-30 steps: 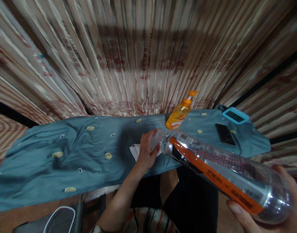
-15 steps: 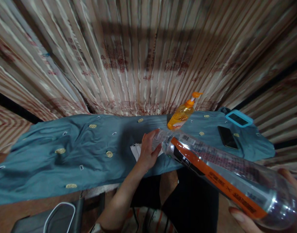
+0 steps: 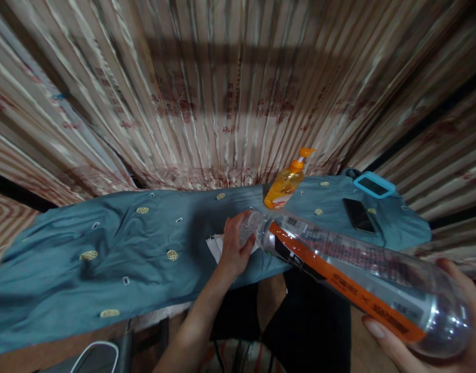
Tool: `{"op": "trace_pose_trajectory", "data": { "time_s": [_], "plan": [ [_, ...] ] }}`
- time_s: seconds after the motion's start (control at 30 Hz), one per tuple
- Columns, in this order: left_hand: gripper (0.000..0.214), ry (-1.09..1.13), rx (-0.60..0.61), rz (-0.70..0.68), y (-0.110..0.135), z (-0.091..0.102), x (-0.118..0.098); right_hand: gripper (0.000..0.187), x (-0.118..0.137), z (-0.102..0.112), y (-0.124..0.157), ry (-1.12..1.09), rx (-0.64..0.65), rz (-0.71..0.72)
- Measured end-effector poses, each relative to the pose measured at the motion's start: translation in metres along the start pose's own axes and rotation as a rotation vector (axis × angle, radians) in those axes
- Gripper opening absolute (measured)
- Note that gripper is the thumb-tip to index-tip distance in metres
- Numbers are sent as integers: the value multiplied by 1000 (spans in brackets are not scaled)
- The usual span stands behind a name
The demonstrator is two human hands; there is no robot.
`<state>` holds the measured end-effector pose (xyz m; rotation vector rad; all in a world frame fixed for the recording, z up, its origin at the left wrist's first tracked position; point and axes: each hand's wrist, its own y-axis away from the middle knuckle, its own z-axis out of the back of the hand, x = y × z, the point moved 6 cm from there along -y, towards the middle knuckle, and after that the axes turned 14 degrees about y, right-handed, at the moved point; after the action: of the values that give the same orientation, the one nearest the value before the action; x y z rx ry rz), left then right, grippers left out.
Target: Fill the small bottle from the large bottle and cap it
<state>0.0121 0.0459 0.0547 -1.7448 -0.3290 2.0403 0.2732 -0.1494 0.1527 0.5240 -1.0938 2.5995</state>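
A large clear plastic bottle point(image 3: 358, 269) with an orange, black and silver label lies tilted across my view, its base toward me at the right. My right hand point(image 3: 424, 331) is wrapped around the base end, thumb below and fingers at the far side. My left hand point(image 3: 235, 246) closes around the clear narrow end; its fingers partly hide the mouth. Whether a separate clear piece sits there, I cannot tell. Under my left hand lies some folded white paper point(image 3: 214, 247). Just beyond the bottle's neck stands a pump bottle point(image 3: 285, 185) of orange liquid.
A teal patterned cloth point(image 3: 144, 243) covers the table. At the right lie a black phone point(image 3: 358, 215) and a light-blue framed device point(image 3: 374, 185). Striped curtains point(image 3: 222, 103) hang behind. A grey object with a white loop point(image 3: 96, 355) is at lower left.
My view has shifted slightly, so the table things appear a little further left at the right side. Both hands keep their hold on the bottle, which stays at nearly the same tilt.
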Motion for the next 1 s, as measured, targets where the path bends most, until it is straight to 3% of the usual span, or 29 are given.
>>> {"op": "trace_pose_trajectory", "data": {
  "time_s": [0.63,1.0],
  "plan": [
    [51,23,-28,-14,2,0,2,103,19,3,-8,23,-37,12],
    [51,-12,-27,40,2,0,4,109,10,4,-8,54,-23,59]
  ]
}}
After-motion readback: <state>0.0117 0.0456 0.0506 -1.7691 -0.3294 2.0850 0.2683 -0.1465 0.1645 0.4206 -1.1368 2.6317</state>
